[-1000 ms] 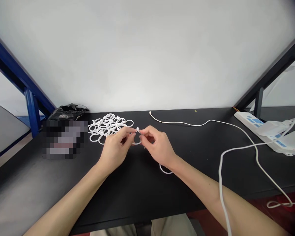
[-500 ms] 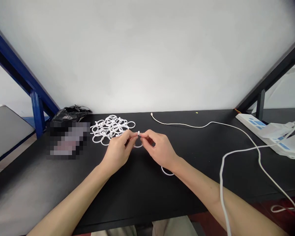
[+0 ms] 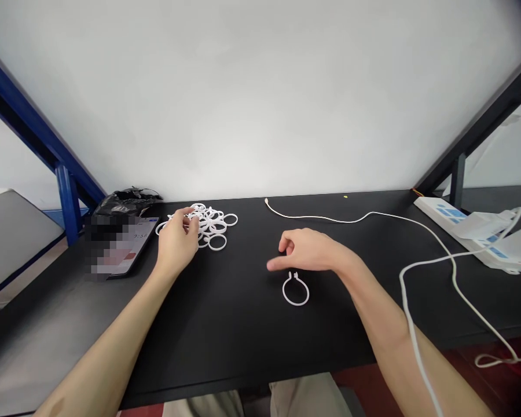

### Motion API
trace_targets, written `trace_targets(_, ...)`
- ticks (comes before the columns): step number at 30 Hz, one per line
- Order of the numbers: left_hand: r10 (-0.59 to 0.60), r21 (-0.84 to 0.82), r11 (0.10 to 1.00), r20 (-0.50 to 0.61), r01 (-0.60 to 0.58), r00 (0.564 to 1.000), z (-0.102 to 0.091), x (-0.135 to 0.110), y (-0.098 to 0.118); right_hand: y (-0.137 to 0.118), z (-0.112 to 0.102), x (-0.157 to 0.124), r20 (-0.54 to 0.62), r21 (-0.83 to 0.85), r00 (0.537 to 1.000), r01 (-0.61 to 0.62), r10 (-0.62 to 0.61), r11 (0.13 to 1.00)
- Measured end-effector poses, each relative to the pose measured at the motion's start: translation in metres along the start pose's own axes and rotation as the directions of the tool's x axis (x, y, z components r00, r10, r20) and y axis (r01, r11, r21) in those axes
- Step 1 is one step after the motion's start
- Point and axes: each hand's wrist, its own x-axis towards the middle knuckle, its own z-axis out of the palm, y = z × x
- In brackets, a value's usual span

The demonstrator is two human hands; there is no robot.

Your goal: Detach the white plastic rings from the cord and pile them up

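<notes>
A pile of several white plastic rings (image 3: 212,222) lies at the back of the black table (image 3: 243,341). My left hand (image 3: 178,240) rests on the pile's left side with its fingers curled among the rings. What it grips, if anything, I cannot make out. A single white ring (image 3: 295,289) with a small clasp lies flat near the table's middle. My right hand (image 3: 308,252) hovers just above and behind that ring. It holds nothing, with the forefinger stretched out to the left and the other fingers loosely bent.
A phone (image 3: 124,246) lies left of the pile, with a black bag (image 3: 121,201) behind it. A white cable (image 3: 330,219) runs across the back to a power strip (image 3: 460,223) at the right and hangs over the front edge. Blue frame posts (image 3: 67,200) stand at the left.
Both hands pinched one ring between them at the table's middle. Now they are apart: my left hand has gone back left to the pile, and my right hand has moved right, uncovering the single ring.
</notes>
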Motion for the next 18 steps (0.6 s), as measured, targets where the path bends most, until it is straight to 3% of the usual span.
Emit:
trace_targets(4, 0.081, 0.160, 0.984, -0.013, -0.078, 0.997, 0.009, 0.012, -0.020, 0.011, -0.003, 0.000, 0.101, 0.053, 0.992, 0.076, -0.081, 0.996)
trace_targets(8, 0.098, 0.236, 0.968, -0.044, -0.085, 0.994, 0.009, 0.008, -0.019, 0.003, 0.007, 0.005, 0.046, 0.103, 0.989, 0.133, -0.138, 0.986)
trace_targets(12, 0.181, 0.265, 0.952, -0.100, -0.149, 0.978, 0.001, -0.005, -0.004, -0.012, 0.018, 0.006, -0.068, 0.082, 0.978, 0.203, -0.198, 0.976)
trace_targets(15, 0.336, 0.131, 0.934, 0.000, -0.333, 0.942, -0.001, -0.020, 0.015, -0.019, 0.023, 0.007, -0.117, 0.061, 0.966, 0.237, -0.229, 0.970)
trace_targets(18, 0.452, -0.089, 0.892, 0.219, -0.444, 0.865, 0.002, -0.039, 0.034, -0.019, 0.026, 0.007, -0.122, 0.024, 0.955, 0.274, -0.269, 0.962)
